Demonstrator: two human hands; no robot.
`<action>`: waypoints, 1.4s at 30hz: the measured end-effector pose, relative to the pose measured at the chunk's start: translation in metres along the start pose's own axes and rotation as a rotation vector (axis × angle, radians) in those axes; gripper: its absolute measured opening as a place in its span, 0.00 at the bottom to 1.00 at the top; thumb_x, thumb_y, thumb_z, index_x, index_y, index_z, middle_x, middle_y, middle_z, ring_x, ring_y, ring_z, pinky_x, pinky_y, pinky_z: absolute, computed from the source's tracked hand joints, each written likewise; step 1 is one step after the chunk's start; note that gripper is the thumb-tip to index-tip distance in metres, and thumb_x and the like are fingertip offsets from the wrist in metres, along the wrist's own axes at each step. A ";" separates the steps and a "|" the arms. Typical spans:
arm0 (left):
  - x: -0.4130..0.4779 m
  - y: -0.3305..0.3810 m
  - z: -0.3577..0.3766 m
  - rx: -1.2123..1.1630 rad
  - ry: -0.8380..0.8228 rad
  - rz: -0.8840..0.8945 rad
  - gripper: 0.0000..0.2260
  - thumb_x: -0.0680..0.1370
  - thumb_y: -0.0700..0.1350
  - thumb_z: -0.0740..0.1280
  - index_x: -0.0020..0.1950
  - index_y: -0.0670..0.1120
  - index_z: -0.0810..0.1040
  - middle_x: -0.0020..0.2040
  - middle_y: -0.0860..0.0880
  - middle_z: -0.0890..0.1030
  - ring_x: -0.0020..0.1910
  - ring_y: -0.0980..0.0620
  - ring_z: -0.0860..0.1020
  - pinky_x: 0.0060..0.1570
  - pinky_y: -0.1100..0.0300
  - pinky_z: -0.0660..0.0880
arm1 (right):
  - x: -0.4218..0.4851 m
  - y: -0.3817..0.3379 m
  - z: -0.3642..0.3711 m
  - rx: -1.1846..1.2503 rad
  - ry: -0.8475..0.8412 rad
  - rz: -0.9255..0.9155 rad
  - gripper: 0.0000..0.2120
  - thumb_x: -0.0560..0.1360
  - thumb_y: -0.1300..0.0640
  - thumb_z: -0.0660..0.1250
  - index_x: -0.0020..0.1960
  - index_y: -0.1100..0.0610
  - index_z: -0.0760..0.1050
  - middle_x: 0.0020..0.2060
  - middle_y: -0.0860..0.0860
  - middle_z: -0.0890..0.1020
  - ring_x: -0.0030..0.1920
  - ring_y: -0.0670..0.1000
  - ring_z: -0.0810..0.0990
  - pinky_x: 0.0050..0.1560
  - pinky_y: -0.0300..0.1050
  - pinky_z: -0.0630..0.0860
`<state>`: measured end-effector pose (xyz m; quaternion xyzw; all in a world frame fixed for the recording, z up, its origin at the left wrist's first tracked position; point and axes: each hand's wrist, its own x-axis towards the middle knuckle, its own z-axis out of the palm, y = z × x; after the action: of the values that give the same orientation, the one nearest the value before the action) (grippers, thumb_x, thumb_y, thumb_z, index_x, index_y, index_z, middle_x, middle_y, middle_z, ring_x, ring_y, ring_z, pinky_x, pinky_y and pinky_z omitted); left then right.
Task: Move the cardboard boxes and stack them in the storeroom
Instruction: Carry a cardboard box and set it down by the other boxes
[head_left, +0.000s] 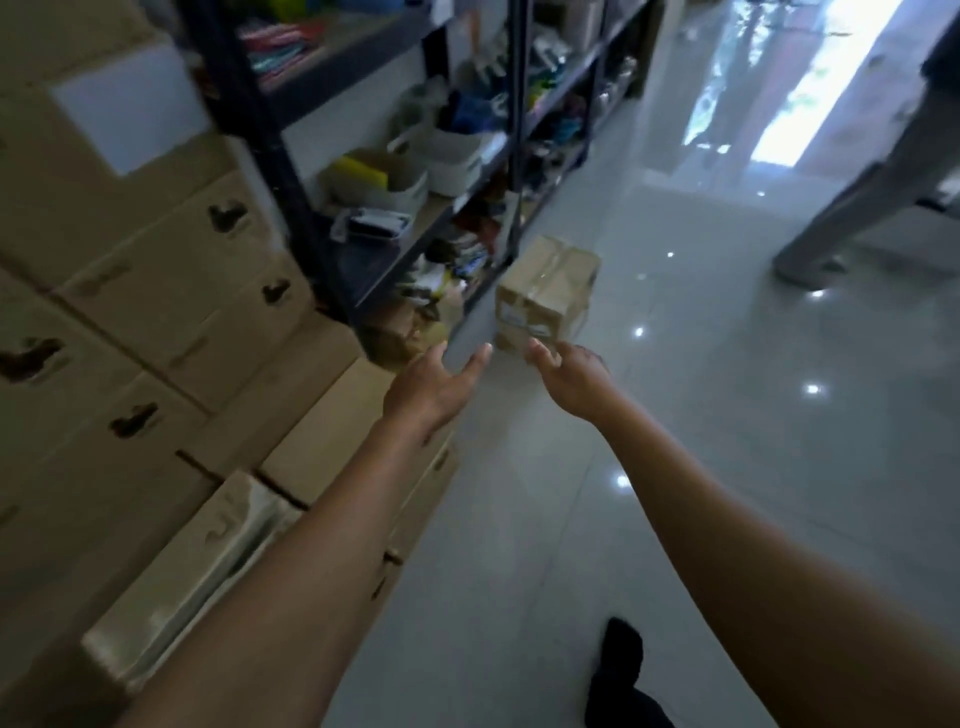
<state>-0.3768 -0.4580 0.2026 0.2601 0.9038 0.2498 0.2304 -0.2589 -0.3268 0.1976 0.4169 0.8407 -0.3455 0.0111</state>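
**Both hands held out, empty, toward a taped box on the storeroom floor**

The left hand is stretched forward with its fingers straight and spread, and it holds nothing. It hangs in the air above the far end of a row of low boxes. The right hand is just beside it, also empty, with its fingers relaxed and its forefinger pointing ahead. Its fingertips overlap the near lower edge of the small cardboard box, but contact cannot be confirmed.

That box stands upright on the glossy tiled floor, at the foot of a dark metal shelving rack. It is sealed with clear tape and has pale labels on its near face.

To the left, stacked cardboard boxes with cut-out handholds form a wall several tiers high. The low boxes lie along its base.

The rack's shelves hold pale baskets and mixed coloured goods, too blurred to identify. A foot in dark covering stands on the floor at the lower edge. A second person's leg, in light trousers, is at the upper right, well away from the box.
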 end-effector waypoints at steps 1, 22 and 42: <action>0.010 0.017 0.008 0.000 -0.004 0.015 0.39 0.74 0.71 0.55 0.77 0.47 0.62 0.75 0.44 0.66 0.72 0.43 0.65 0.68 0.48 0.65 | 0.009 0.011 -0.012 0.007 0.001 0.005 0.33 0.79 0.36 0.48 0.72 0.58 0.65 0.70 0.60 0.69 0.71 0.60 0.66 0.70 0.54 0.63; 0.363 0.224 0.159 -0.119 -0.069 -0.165 0.36 0.77 0.69 0.54 0.77 0.47 0.61 0.74 0.44 0.66 0.72 0.43 0.66 0.66 0.50 0.65 | 0.405 0.149 -0.171 -0.020 -0.118 0.064 0.33 0.80 0.37 0.47 0.77 0.58 0.56 0.74 0.57 0.63 0.75 0.57 0.60 0.73 0.52 0.56; 0.715 0.167 0.322 -0.574 0.241 -0.873 0.38 0.76 0.68 0.57 0.79 0.47 0.56 0.76 0.44 0.63 0.73 0.43 0.65 0.65 0.51 0.66 | 0.890 0.215 -0.101 -0.113 -0.402 -0.143 0.30 0.81 0.41 0.53 0.74 0.60 0.63 0.71 0.60 0.69 0.72 0.59 0.65 0.70 0.49 0.60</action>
<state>-0.6832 0.1908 -0.1545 -0.2440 0.8432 0.3961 0.2693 -0.6596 0.4391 -0.1217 0.2776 0.8671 -0.3737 0.1773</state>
